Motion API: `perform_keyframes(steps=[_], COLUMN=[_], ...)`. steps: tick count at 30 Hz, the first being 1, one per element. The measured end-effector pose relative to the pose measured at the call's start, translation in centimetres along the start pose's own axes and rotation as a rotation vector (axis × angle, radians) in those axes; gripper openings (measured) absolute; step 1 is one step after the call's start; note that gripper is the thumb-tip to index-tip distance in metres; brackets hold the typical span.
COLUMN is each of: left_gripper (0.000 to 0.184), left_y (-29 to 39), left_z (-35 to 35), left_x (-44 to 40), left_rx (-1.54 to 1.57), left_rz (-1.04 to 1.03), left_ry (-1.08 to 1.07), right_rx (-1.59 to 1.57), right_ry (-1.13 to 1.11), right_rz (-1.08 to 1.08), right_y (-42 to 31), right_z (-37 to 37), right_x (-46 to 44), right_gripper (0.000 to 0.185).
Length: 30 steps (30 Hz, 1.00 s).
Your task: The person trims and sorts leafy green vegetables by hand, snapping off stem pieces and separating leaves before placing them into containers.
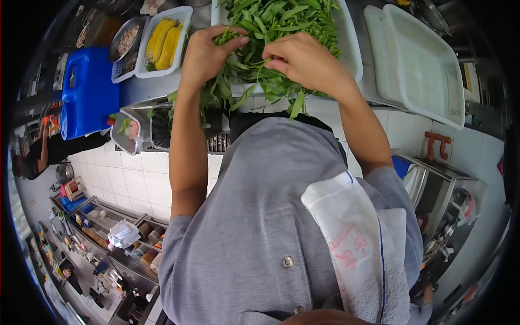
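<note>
A large heap of long-leafed greens (292, 21) fills a white tray (355, 46) on the metal counter, and some stems hang over its front edge. My left hand (210, 53) is closed around a bunch of the green stems at the heap's left side. To its right, my right hand (303, 60) pinches a thin green stem between thumb and fingers, just above the front of the heap. Leaves dangle below and between both hands.
Left of the greens stand a basket with yellow items (162, 46), a metal bowl (128, 40) and a blue jug (89, 92). A plastic bag (127, 130) hangs below the counter edge. White trays (428, 70) lie at the right. Another person (40, 154) is at the far left.
</note>
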<state>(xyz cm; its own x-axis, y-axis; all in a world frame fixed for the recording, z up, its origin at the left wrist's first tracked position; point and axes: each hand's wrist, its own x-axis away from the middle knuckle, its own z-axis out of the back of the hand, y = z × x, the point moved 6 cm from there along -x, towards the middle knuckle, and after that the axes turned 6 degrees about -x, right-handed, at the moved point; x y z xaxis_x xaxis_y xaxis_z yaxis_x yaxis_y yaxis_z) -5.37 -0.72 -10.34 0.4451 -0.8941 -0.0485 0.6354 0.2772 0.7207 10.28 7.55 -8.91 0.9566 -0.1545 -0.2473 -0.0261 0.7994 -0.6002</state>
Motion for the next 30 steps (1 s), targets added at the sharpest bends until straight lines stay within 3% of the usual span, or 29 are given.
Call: perform_keyframes(steps=[2, 3, 4, 5, 6, 8, 9, 11, 12, 14, 15, 20, 22, 26, 28, 30], left_gripper=[0.018, 0.018, 0.016, 0.014, 0.014, 0.014, 0.014, 0.018, 0.018, 0.018, 0.019, 0.018, 0.019, 0.022, 0.024, 0.026], left_y=[1.6, 2.1, 1.9, 1.9, 2.1, 2.6, 2.7, 4.0, 4.5, 6.3, 6.0, 7.3, 7.3, 9.3, 9.5, 10.8], left_z=[0.8, 1.2, 2.3, 3.1, 3.5, 6.5, 7.2, 9.7, 10.1, 10.0, 9.6, 9.9, 9.8, 8.4, 7.9, 6.7], left_x=[-0.3, -0.4, -0.4, -0.3, -0.4, -0.7, -1.2, -1.2, -1.9, -3.0, -3.6, -3.5, -3.6, -2.9, -3.3, -2.8], left_rx=[-0.012, -0.015, 0.103, 0.221, 0.218, 0.388, 0.384, 0.274, 0.275, -0.059, 0.077, 0.287, 0.416, 0.542, 0.584, 0.565], left_rz=[-0.284, -0.293, -0.166, -0.035, -0.039, -0.158, -0.175, -0.378, -0.394, -0.444, -0.366, -0.351, -0.376, -0.315, -0.335, -0.319], left_ry=[0.11, 0.106, 0.156, 0.205, 0.201, 0.459, 0.46, 0.701, 0.702, 0.59, 0.424, 0.404, 0.388, 0.35, 0.271, 0.326], right_rx=[-0.066, -0.133, -0.129, -0.276, -0.426, -0.508, -0.553, -0.591, -0.572, -0.554, -0.53, -0.441, -0.215, -0.374, -0.261, -0.299], right_ry=[0.035, 0.059, 0.067, 0.168, 0.269, 0.384, 0.482, 0.594, 0.689, 0.779, 0.77, 0.732, 0.742, 0.648, 0.601, 0.532], right_rz=[0.012, 0.03, 0.029, -0.073, -0.176, -0.213, -0.294, -0.366, -0.299, -0.233, -0.261, -0.242, -0.271, -0.311, 0.068, 0.044], right_y=[-0.1, -0.2, -0.3, 0.2, 0.9, 1.6, 2.1, 3.1, 3.9, 3.8, 3.5, 1.8, 0.7, -0.2, -2.9, -4.9], right_z=[0.5, 0.9, 1.7, 3.5, 5.1, 8.6, 10.4, 12.0, 12.8, 13.4, 13.3, 14.2, 14.8, 14.6, 14.4, 14.4], right_x=[-0.1, -0.1, -0.1, 0.2, 0.7, 1.1, 1.5, 1.8, 1.6, 1.7, 1.7, 1.7, 1.5, 0.2, -1.6, -3.3], right_gripper=[0.014, 0.015, 0.015, 0.016, 0.017, 0.016, 0.011, 0.007, 0.006, 0.005, 0.006, 0.007, 0.007, 0.008, 0.01, 0.011])
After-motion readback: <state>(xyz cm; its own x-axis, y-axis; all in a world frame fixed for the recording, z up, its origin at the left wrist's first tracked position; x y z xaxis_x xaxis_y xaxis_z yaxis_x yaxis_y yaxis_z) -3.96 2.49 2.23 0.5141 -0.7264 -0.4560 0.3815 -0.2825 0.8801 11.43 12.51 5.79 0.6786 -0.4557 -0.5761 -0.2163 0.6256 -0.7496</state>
